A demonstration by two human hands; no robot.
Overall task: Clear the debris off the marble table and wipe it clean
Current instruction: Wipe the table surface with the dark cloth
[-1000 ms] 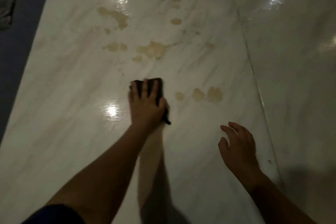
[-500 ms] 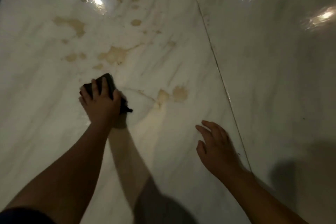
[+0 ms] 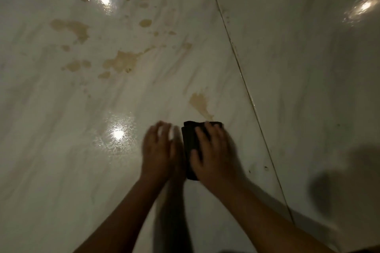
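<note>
Dim, glare spots on marble (image 3: 61,150) — hands motion-blurred.

The marble table (image 3: 61,170) looks glossy and smooth, mirroring lamp glare, with dull tan stains (image 3: 123,61) beyond the matt, dark, soft-looking cloth (image 3: 190,141) lying on it.

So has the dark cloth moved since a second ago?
Yes. The dark cloth slid right, toward the seam in the marble, and now sits under the right hand.
</note>
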